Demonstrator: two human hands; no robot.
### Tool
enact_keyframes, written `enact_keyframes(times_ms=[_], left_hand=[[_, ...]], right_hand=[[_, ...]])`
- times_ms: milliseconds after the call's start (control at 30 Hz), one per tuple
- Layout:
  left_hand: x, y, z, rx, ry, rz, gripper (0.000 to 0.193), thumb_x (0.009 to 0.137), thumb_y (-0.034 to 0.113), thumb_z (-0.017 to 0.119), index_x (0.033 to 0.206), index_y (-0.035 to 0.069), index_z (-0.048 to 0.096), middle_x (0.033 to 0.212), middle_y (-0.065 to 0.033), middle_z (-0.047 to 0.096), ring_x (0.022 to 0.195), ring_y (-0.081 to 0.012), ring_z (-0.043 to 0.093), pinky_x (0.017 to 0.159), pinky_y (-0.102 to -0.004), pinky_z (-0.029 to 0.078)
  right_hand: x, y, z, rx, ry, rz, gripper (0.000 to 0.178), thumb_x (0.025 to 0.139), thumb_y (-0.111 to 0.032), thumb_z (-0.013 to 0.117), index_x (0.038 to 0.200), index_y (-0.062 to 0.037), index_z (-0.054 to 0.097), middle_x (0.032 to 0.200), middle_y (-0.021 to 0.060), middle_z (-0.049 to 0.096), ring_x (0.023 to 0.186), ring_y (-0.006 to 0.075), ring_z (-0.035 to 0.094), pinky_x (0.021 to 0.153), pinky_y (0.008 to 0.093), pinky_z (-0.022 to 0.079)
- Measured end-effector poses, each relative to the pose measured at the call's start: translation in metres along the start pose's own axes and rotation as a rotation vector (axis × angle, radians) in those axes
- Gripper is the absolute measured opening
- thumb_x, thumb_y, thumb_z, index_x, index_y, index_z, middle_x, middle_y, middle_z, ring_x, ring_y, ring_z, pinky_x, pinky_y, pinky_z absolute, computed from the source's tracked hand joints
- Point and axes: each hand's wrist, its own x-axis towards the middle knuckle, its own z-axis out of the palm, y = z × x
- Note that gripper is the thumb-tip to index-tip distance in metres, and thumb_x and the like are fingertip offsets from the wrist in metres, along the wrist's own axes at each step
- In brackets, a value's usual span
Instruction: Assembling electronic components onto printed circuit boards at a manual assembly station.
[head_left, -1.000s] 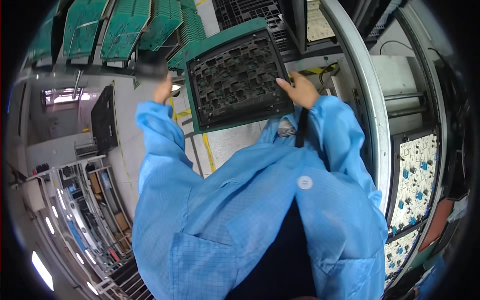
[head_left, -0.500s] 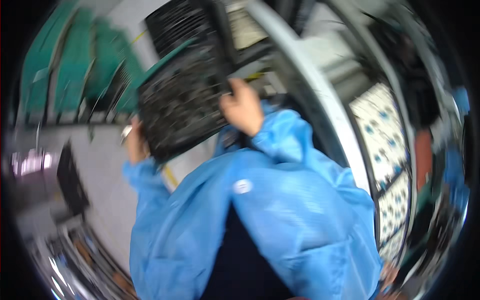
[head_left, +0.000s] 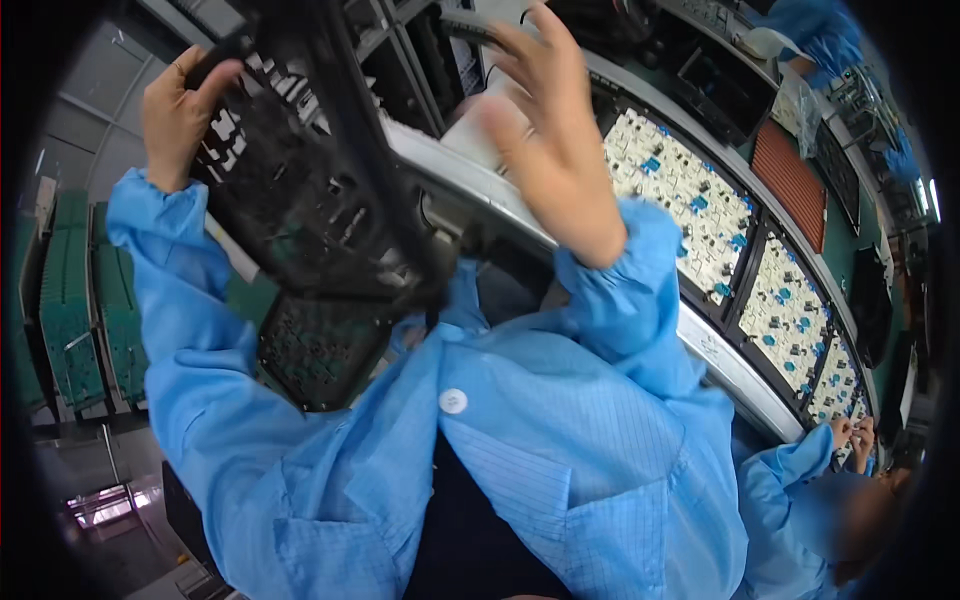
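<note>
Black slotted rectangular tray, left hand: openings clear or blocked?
Partly clear: tray shows pale background through openings near left hand; darker ones, cannot tell.

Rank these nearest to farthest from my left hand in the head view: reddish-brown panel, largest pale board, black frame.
1. Black frame: in the left hand's grip, left of centre.
2. Largest pale board: right of centre, past the right hand.
3. Reddish-brown panel: farther right, beyond that board.
</note>
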Motion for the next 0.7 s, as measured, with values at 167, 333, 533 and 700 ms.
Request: enact_keyframes(times_ms=[167,333,533,700], left_hand=[[0.028,-0.08,0.076,0.296,-0.063,-0.641,0.085,0.074,0.076,0.048,0.089,-0.006,0.066,0.074,-0.0203,0.064,0.076,-0.0331,0.061,0.071,-0.0409,0.045],[0.002,-0.15,0.222,0.185,-0.197,-0.806,0.101,0.068,0.084,0.043,0.091,-0.013,0.064,0.092,-0.0314,0.063,0.096,-0.0428,0.059,0.083,-0.0435,0.045],[0.022,-0.127,0.303,0.245,-0.532,-0.758,0.097,0.074,0.082,0.035,0.082,-0.01,0.066,0.082,-0.0275,0.064,0.081,-0.0407,0.061,0.072,-0.0452,0.046],[0.019,-0.146,0.334,0.267,-0.677,-0.824,0.091,0.081,0.077,0.029,0.073,-0.007,0.064,0.067,-0.0211,0.061,0.062,-0.0346,0.058,0.059,-0.0452,0.044]], right_hand=[[-0.041,0.033,-0.026,0.424,-0.062,0.692,0.087,0.088,-0.068,0.025,0.146,-0.0079,0.002,0.146,0.0296,0.014,0.125,0.0359,0.037,0.102,0.0472,0.034],[-0.003,0.087,-0.016,0.428,0.239,0.836,0.032,0.098,-0.02,0.044,0.123,-0.002,0.036,0.104,0.0123,0.055,0.092,0.0223,0.057,0.077,0.0373,0.053],[-0.021,0.212,-0.046,-0.037,0.551,1.187,0.025,0.085,0.001,0.04,0.109,0.006,0.045,0.092,0.0139,0.056,0.077,0.0203,0.056,0.07,0.0345,0.048],[-0.017,0.22,-0.039,-0.167,0.643,1.278,0.029,0.08,0.004,0.037,0.107,0.0094,0.047,0.088,0.0159,0.057,0.075,0.0204,0.056,0.074,0.033,0.04]])
